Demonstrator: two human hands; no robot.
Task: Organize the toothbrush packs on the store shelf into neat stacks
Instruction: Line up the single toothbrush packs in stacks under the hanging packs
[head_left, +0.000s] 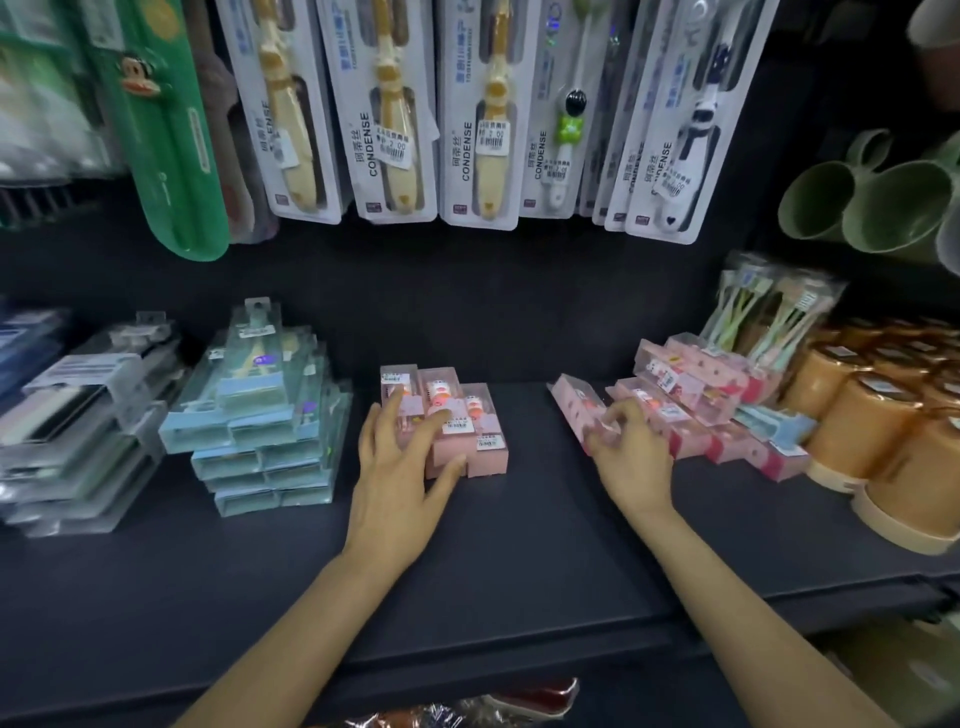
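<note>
Three pink toothbrush packs (470, 431) lie side by side in a row at the middle of the dark shelf (519, 545). My left hand (402, 467) rests flat on the row's left side, fingers spread, thumb at its front edge. To the right, a loose heap of pink packs (696, 400) lies crooked. My right hand (631, 447) pinches the near end of one pink pack (574, 402) that juts leftward from the heap.
A stack of light blue packs (260, 431) stands left of the row, with grey packs (78, 426) further left. Orange lidded cups (872, 415) crowd the right end. Carded toothbrushes (395, 109) hang above, green mugs (862, 202) at upper right.
</note>
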